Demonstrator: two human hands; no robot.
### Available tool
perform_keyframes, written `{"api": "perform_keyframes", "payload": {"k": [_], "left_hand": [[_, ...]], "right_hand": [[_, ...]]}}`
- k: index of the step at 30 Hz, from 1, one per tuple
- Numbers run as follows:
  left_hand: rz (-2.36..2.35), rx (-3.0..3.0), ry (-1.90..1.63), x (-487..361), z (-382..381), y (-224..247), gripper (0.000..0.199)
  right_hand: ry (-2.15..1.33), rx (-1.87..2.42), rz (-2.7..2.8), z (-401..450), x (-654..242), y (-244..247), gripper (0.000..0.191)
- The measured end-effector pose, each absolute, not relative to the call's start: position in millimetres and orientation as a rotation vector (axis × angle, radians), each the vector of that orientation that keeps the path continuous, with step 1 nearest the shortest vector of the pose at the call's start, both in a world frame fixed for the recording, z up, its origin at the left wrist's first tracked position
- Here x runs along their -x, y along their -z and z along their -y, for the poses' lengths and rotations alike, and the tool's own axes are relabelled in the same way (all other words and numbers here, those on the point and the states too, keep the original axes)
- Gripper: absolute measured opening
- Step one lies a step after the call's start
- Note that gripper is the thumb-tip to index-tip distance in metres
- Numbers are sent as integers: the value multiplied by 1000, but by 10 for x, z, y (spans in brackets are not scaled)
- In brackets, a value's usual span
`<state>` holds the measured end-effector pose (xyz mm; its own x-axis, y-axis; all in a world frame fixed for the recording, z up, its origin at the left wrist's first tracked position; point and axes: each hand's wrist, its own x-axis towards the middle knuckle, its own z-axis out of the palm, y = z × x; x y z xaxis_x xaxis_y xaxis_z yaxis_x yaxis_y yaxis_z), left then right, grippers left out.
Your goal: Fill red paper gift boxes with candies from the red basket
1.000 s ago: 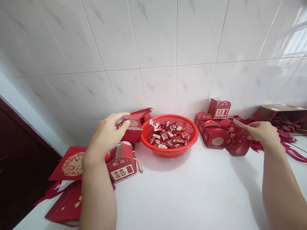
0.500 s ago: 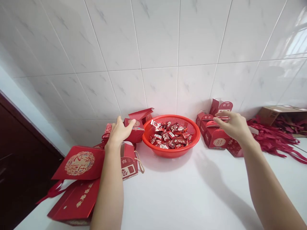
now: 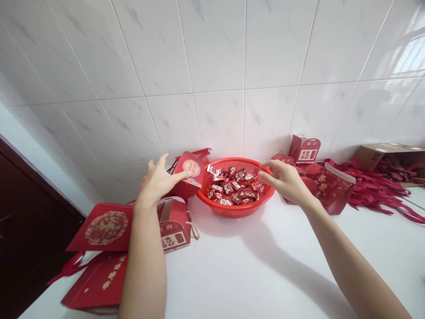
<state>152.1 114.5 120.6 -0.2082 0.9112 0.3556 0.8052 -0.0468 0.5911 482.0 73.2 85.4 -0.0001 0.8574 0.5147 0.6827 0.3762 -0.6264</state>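
My left hand is at a red gift box with a gold medallion, left of the bowl. Its thumb lies across the box's face, while the other fingers bend behind the near corner, partly hidden. The box is tilted. A red-orange perforated bowl holds many wrapped candies in red wrappers. Over the bowl's right rim hovers my right hand, thumb and forefinger a little apart, with nothing visible between them.
A handled box with rope and larger red boxes stand at left. Right of the bowl are small red boxes, a patterned red box, dark red ribbons and a cardboard carton. A tiled wall closes the back.
My right hand has moved left from the small red boxes to the bowl's right rim. The gift box at my left hand has tipped up, showing more of its medallion.
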Motion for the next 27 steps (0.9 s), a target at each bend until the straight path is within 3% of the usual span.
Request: {"api": "perform_keyframes", "payload": {"k": [5,9,14,18,23,27], "left_hand": [[-1044,-2044,-1281,-1760,-924,-1339,109],[-544,-2079,-1096,-1945,-924,-1246,107],[-494,-2186,-804,-2037,-919,-1178,106],[-637,-2294,-565,-2090,-840,-1218,105],[-661,-2419,-418,-2224,-758,-1229,109],[-622,-2443,-371,-2242,-723,-1227,110]], "right_hand": [[-630,1113,1787,-667,-4727,-885,48],[-1029,827,1757,-553,-4746,-956,54],[-1041,810,1893,-417,-4791,-1037,61],[-906,931,1908,-350,-4777,-1082,48],[-675,1116,1964,-305,-4731,-1079,49],[-640,1171,1942,-254,-4686,-1069,30]]}}
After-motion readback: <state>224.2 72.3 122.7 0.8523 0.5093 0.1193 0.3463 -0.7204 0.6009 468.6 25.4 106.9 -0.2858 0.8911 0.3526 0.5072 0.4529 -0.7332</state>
